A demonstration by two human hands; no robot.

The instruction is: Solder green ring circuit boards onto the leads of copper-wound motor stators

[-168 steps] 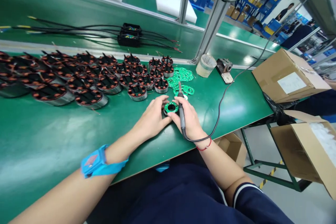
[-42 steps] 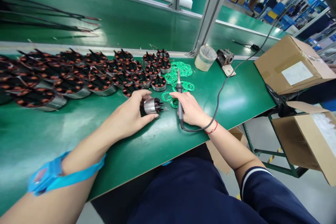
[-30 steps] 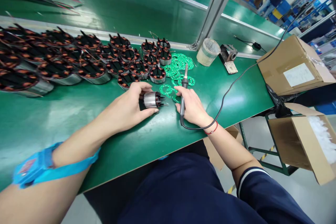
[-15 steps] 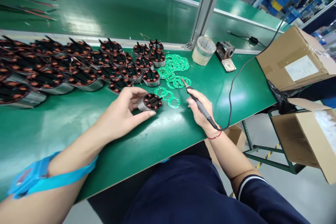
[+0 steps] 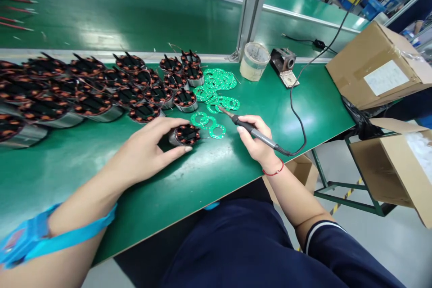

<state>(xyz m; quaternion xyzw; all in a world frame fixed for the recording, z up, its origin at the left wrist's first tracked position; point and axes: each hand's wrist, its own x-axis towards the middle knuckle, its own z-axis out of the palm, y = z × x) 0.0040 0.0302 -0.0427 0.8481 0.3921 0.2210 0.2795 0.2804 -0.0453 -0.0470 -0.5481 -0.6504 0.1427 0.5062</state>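
Note:
Between the thumb and fingers of my left hand (image 5: pixel 148 148) is a motor stator (image 5: pixel 187 135), a metal ring with copper windings and black inserts, standing on the green bench. My right hand (image 5: pixel 255 139) grips a soldering iron (image 5: pixel 254 132), its tip pointing up and left over the ring-shaped circuit boards. Just right of the held stator lie several loose green boards (image 5: pixel 217 132). A larger pile of the same boards (image 5: pixel 221 79) is farther back. The iron's tip is apart from the stator.
Rows of stators (image 5: pixel 97 105) fill the bench's left and back. A tub (image 5: pixel 255 61) and a soldering iron stand (image 5: pixel 284 65) are at the back by a metal post (image 5: pixel 251 9). Cardboard boxes (image 5: pixel 374 72) stand at right. The iron's cable (image 5: pixel 297 112) loops across the bench.
The soldering iron has turned flatter in my right hand, its tip now farther left and slightly lower. My left hand stays around the stator. The whole view has shifted a little.

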